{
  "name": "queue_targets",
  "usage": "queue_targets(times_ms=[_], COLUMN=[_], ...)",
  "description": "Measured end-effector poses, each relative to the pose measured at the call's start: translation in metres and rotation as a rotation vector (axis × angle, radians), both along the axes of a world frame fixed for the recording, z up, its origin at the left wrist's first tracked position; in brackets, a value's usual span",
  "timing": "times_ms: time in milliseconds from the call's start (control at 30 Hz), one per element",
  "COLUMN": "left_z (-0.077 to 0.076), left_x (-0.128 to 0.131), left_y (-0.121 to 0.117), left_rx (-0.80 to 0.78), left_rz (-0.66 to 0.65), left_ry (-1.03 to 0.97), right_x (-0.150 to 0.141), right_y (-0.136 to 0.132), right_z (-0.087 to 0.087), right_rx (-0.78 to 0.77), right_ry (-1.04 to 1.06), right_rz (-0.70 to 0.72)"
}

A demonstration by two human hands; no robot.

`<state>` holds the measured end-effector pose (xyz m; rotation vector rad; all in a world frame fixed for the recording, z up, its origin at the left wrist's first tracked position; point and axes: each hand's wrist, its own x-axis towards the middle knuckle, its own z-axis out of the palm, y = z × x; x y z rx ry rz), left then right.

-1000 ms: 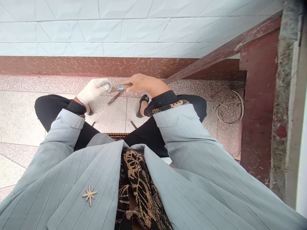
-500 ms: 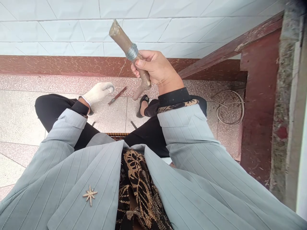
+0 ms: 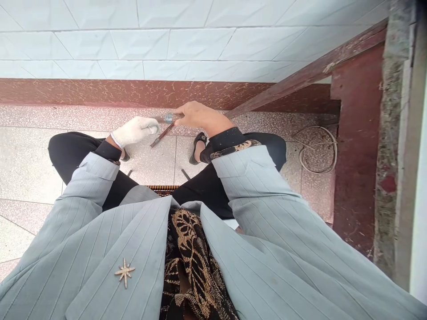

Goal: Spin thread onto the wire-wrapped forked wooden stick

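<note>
My right hand, bare, is wrapped round a brown wooden stick bound with wire. The stick now lies low and nearly level, its thick end pointing left behind my left hand; whether they touch I cannot tell. The grip end is hidden by my right hand. My left hand, in a white knitted glove, is closed with the thumb on top; a small grey patch shows at its fingertips, and what it holds, if anything, is unclear. Just right of it a thin reddish-brown rod with a greyish end slants across the floor view.
A tiled wall with a red-brown skirting runs ahead. To the right stand a red wooden frame and a slanting wooden bar. A looped pale cable lies on the floor. My knees and shoe flank the work area.
My right hand has come down and to the left, swinging the wire-bound stick from raised and tilted to low and nearly level beside my left hand. The left hand and thin rod barely moved.
</note>
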<state>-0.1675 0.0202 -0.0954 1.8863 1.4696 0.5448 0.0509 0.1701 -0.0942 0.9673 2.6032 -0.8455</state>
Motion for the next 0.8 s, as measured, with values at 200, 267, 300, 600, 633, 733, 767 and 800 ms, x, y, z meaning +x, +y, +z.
queue_targets(times_ms=[200, 267, 300, 600, 633, 733, 767, 800], left_z=[-0.001, -0.002, -0.003, -0.020, -0.022, -0.023, -0.022, -0.020], left_x=[-0.004, -0.005, -0.005, 0.005, 0.009, 0.019, 0.022, 0.023], left_y=[0.005, 0.007, 0.008, 0.013, 0.012, 0.007, 0.005, 0.004], left_rx=[0.026, 0.030, 0.032, -0.051, -0.082, -0.185, -0.209, -0.225], left_rz=[0.064, 0.084, 0.095, 0.204, 0.187, 0.090, 0.065, 0.045], left_ry=[0.049, 0.042, 0.036, -0.073, -0.112, -0.225, -0.248, -0.264], right_x=[-0.005, -0.005, -0.005, 0.015, 0.017, 0.017, 0.015, 0.012], right_y=[-0.015, -0.016, -0.016, -0.012, -0.009, 0.000, 0.003, 0.004], right_z=[0.002, 0.002, 0.003, 0.036, 0.036, 0.026, 0.020, 0.015], right_rx=[-0.254, -0.394, -0.461, -0.531, -0.514, -0.402, -0.336, -0.251], right_ry=[-0.113, -0.111, -0.101, 0.419, 0.509, 0.577, 0.530, 0.476], right_rz=[0.256, 0.312, 0.333, 0.079, -0.021, -0.236, -0.277, -0.319])
